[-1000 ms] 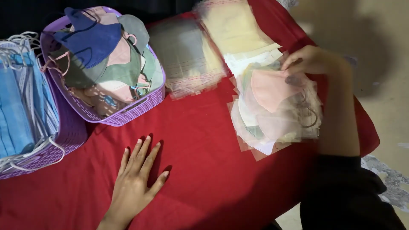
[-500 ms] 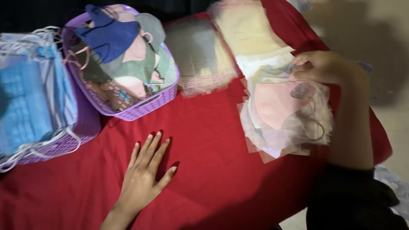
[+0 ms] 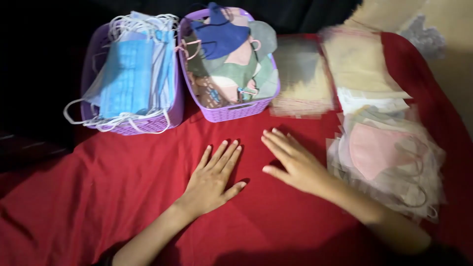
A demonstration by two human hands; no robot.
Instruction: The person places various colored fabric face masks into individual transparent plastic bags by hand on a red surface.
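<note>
- Two bare hands lie flat on the red cloth (image 3: 123,197), palms down; neither holds anything.
- Left hand (image 3: 213,178): fingers straight, close together and pointing away from the body, thumb out to the side. It rests just in front of the right-hand purple basket (image 3: 231,112), apart from it.
- Right hand (image 3: 290,165): fingers slightly spread, angled toward the left hand without touching it. Its forearm runs beside, perhaps over the edge of, the nearest pile; blur prevents certainty.
- Left-hand purple basket (image 3: 91,74): filled with flat blue pleated masks (image 3: 127,74), white ear loops spilling over the rim.
- Right-hand purple basket: holds shaped masks of mixed colours (image 3: 231,54), a dark blue one uppermost. Sorting by kind appears to explain the two baskets.
- Stack of clear sleeves (image 3: 301,79): empty, flat, just right of the baskets.
- Pile of sleeved masks (image 3: 384,157): a pink mask on top, loosely fanned beside the right forearm, within easy reach.
- Farther paler stacks (image 3: 362,69): too blurred to identify.
</note>
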